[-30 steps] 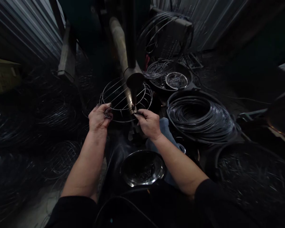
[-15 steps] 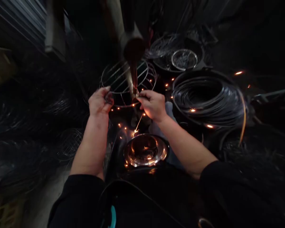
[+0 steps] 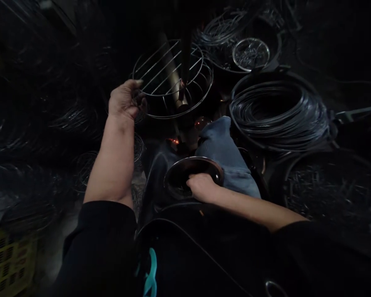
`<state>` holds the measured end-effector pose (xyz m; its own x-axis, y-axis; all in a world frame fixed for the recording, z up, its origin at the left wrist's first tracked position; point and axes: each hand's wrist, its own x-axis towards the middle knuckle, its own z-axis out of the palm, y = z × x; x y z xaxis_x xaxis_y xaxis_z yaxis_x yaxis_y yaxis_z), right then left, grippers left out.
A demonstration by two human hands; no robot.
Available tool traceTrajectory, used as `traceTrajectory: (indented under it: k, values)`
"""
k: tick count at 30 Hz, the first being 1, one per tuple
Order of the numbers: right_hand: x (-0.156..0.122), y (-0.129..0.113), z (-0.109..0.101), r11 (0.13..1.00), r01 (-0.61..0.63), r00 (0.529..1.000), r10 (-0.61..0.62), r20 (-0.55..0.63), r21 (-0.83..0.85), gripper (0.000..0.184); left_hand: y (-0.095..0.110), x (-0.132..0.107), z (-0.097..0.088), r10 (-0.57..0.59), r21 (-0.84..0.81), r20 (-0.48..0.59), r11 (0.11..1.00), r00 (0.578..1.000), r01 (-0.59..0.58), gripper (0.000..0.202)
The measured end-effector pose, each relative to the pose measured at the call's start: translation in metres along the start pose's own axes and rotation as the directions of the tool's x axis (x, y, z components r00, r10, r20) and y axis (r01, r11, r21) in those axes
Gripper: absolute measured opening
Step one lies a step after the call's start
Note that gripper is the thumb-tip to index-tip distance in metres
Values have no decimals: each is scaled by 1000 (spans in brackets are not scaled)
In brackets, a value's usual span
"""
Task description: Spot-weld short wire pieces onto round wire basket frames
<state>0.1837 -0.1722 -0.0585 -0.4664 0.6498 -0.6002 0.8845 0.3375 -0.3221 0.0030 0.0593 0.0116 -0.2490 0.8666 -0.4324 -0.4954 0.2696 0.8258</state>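
My left hand [image 3: 123, 101] is closed on the left rim of a round wire rack [image 3: 170, 74], a ring with parallel cross wires held up under the dark welding electrode [image 3: 183, 78]. My right hand [image 3: 200, 186] reaches into a small shiny metal bowl [image 3: 212, 167] on my lap, its fingers curled down inside. What those fingers hold is hidden. A faint orange glow sits just below the rack.
A big coil of black wire [image 3: 278, 113] lies in a tub at the right. A second small bowl [image 3: 251, 53] of wire bits sits at the back. A blue cloth [image 3: 225, 150] lies beside the bowl. Wire racks pile up at the left, and a yellow crate [image 3: 6, 258] is at the bottom left.
The sparks have stopped. My right hand has left the rack's rim and dropped into the bowl on my lap. My left hand keeps its hold on the rack. The view has tilted down.
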Motion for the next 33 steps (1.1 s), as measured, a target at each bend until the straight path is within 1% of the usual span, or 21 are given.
traceTrajectory:
  k: [2,3,6,8,10,12,13,14,15,16,17,18,19,20,21,22,23,25,27,31,33]
  values:
    - [-2,1,-7,1000,15,1000,-15,-8,-16,28,-2,-2,-5,-10,64,27,998,1000,9,19]
    - [-4,2,-12,1000,15,1000,-15,-1,-26,29,-3,-4,-7,2,71,17,997,1000,-3,20]
    - [-13,7,-29,1000,15,1000,-15,16,-4,31,-8,-9,-16,50,21,-42,999,998,-49,28]
    - [-18,11,-40,996,44,998,-42,-36,72,32,-12,-14,-20,80,-16,-69,997,994,-81,32]
    - [-21,15,-51,985,104,990,-88,-112,141,33,-15,-21,-22,106,-40,-79,993,991,-110,32]
    - [-23,20,-62,963,205,975,-185,-126,175,34,-17,-28,-22,118,-59,-83,991,989,-123,33]
    - [-23,23,-68,943,266,962,-245,-122,199,34,-18,-31,-21,120,-67,-84,990,989,-126,34]
    - [-22,27,-74,915,324,944,-294,-149,240,32,-18,-34,-20,122,-74,-86,989,989,-128,35]
    - [-20,30,-80,881,372,922,-314,-227,293,29,-18,-37,-19,125,-82,-89,988,988,-133,36]
    - [-17,34,-88,843,409,890,-283,-358,350,25,-19,-39,-17,131,-92,-93,986,987,-140,38]
    - [-13,37,-96,805,435,835,-192,-516,404,21,-19,-41,-16,140,-102,-97,983,985,-150,39]
    - [-8,40,-105,771,452,750,-57,-659,448,18,-19,-42,-14,148,-112,-100,981,984,-159,41]
    - [-2,42,-114,745,463,648,86,-757,480,17,-19,-43,-12,156,-121,-101,978,983,-168,42]
    - [5,43,-123,728,470,553,198,-809,499,16,-20,-43,-11,163,-127,-101,976,981,-175,42]
    - [12,43,-131,722,470,478,275,-834,508,15,-20,-44,-10,166,-125,-99,976,981,-177,42]
    - [19,42,-137,723,467,428,320,-845,510,14,-21,-45,-9,167,-120,-97,977,981,-178,40]
    - [26,40,-142,727,460,400,343,-850,510,13,-21,-45,-8,166,-115,-96,978,982,-176,39]
    - [37,36,-148,722,449,385,374,-844,526,12,-21,-46,-7,164,-110,-92,979,982,-174,37]
    - [43,31,-148,671,466,398,423,-814,577,12,-20,-46,-8,170,-119,-83,977,982,-179,38]
    - [48,25,-149,472,543,452,533,-716,694,18,-18,-44,-10,161,-133,-99,976,982,-174,37]
    - [49,23,-153,382,573,489,550,-677,725,18,-17,-43,-11,172,-126,-109,975,979,-185,36]
